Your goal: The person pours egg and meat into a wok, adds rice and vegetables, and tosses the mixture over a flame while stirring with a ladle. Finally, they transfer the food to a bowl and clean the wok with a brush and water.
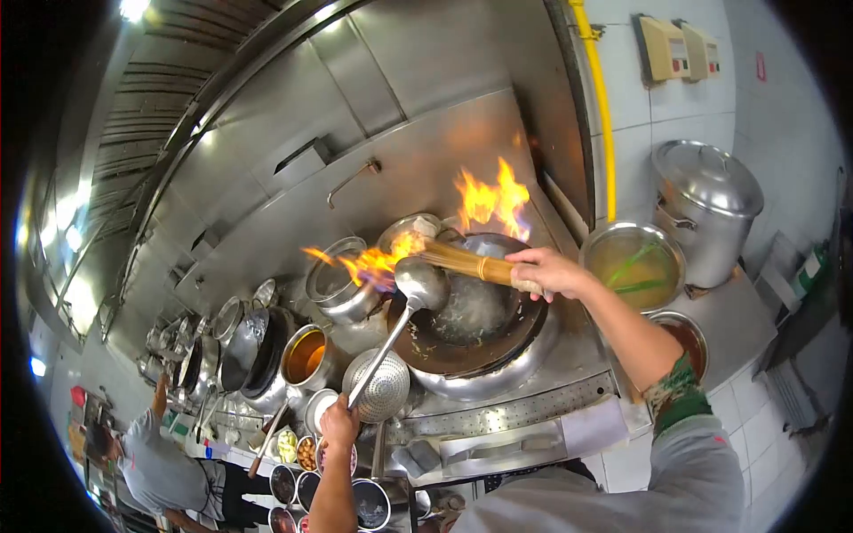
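My left hand is closed round the long handle of a metal ladle, whose bowl is raised by the wok's left rim. In my right hand is a bamboo brush, its bristles pointing left above the wok. The large dark wok sits on the stove with steamy liquid and small bits inside. Flames rise behind it, and more flames burn near the ladle bowl and brush tip.
A perforated strainer and a pot of orange liquid stand left. Right are a bowl with green stalks, a lidded stockpot and a yellow pipe. Another person works at far left.
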The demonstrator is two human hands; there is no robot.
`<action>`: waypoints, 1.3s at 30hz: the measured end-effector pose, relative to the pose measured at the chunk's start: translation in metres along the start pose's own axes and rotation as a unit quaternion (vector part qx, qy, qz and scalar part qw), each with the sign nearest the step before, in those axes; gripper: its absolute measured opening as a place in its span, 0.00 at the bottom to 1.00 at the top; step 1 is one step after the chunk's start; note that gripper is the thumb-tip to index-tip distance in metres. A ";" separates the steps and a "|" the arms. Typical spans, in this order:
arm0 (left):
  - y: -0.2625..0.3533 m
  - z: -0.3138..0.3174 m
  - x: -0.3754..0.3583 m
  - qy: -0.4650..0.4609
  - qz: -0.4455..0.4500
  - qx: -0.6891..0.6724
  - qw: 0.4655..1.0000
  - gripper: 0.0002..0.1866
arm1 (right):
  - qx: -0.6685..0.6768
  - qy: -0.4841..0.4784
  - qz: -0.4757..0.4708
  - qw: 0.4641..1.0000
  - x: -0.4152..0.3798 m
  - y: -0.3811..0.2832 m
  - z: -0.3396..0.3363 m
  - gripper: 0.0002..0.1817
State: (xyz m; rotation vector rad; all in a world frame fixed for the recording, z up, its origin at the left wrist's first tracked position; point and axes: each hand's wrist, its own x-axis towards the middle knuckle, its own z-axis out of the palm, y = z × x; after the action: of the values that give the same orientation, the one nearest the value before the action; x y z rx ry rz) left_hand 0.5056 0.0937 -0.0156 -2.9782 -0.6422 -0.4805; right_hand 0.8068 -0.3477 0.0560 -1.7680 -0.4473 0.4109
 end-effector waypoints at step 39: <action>0.050 0.054 0.027 -0.038 -0.111 -0.312 0.943 0.17 | -0.056 0.015 0.042 0.997 -0.031 -0.005 -0.020 0.26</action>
State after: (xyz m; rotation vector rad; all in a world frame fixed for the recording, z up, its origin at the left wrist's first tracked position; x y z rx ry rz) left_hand 0.5652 0.0652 -0.0577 -3.5425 -1.0073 -0.7000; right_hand 0.7897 -0.3791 0.0665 -1.9040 -0.3820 0.4241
